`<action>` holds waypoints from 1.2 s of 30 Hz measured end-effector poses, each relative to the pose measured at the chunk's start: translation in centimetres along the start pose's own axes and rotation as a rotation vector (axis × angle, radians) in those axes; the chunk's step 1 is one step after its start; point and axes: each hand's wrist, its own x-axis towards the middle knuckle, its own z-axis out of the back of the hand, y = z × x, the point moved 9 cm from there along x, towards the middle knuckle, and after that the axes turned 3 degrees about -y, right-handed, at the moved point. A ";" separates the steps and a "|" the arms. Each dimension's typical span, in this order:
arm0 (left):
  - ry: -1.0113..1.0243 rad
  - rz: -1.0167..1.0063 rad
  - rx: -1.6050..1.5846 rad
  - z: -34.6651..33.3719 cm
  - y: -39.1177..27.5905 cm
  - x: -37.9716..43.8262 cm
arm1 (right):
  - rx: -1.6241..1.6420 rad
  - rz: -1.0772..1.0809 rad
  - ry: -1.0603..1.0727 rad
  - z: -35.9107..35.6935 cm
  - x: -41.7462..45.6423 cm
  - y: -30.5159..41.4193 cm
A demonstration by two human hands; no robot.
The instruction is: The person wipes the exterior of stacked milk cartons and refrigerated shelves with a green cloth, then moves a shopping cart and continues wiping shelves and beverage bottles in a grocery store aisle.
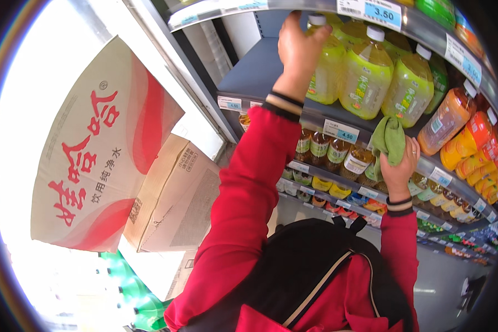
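Note:
My left hand [301, 47] is raised to the leftmost of several large plastic drink bottles [325, 72] with yellow-green labels and white caps. Its thumb lies over the bottle's shoulder and its other fingers run up the left side, partly out of sight; whether they grip is unclear. A folded green cloth [389, 139] is held in my right hand [398, 172], at the shelf's front edge. The cloth touches or nearly touches the foot of another yellow-green bottle [411, 89]. Both hands work on the same grey shelf [251, 70].
Orange drink bottles [448, 118] stand further right. Smaller bottles [336, 151] line the shelf below, behind price tags [341, 130]. A shelf lip [307, 5] overhangs my left hand. At left are a printed cardboard sheet [103, 166], a cardboard box [178, 199] and green bottles [128, 286].

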 end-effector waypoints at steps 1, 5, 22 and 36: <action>-0.159 -0.170 0.008 1.9 -1.2 -0.7 | -0.015 -0.004 0.027 0.2 0.5 0.5; 0.077 -0.165 -0.271 6.8 -1.4 -8.5 | 0.735 -0.374 0.033 0.7 0.0 1.4; 0.212 0.329 -0.557 10.0 2.0 -14.9 | 0.790 0.202 0.466 -3.8 4.9 17.1; -0.354 0.136 0.435 17.1 5.9 11.2 | 0.628 0.230 0.512 -1.8 1.0 13.4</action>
